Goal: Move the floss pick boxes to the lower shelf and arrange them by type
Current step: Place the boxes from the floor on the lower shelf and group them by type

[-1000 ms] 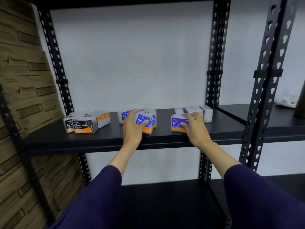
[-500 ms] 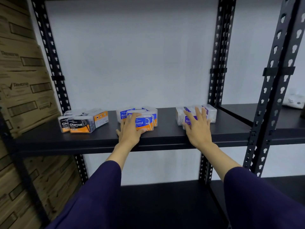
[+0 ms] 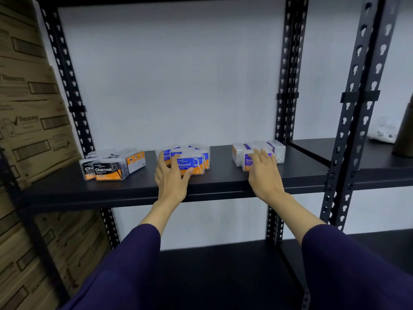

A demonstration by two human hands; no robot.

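Observation:
Three groups of clear floss pick boxes stand on the black middle shelf [image 3: 223, 183]. Black-labelled Charcoal boxes [image 3: 108, 170] are at the left, blue-and-orange Round boxes [image 3: 190, 163] in the middle, and purple Smooth boxes [image 3: 276, 151] at the right. My left hand [image 3: 171, 181] touches the front Round box, fingers spread along its left side and thumb along its lower front edge. My right hand [image 3: 264, 175] lies with straight fingers over the front Smooth box, hiding most of its label. The lower shelf [image 3: 212, 276] below is dark and bare.
Stacked brown cardboard cartons [image 3: 29, 121] stand close on the left. Perforated black uprights [image 3: 289, 70] frame the bay. A neighbouring shelf [image 3: 380, 162] on the right carries a white item and a dark object at the frame edge.
My left hand set the tilted Round box down flat among the others. My right hand slid the front Smooth box back against its group and its fingers straightened.

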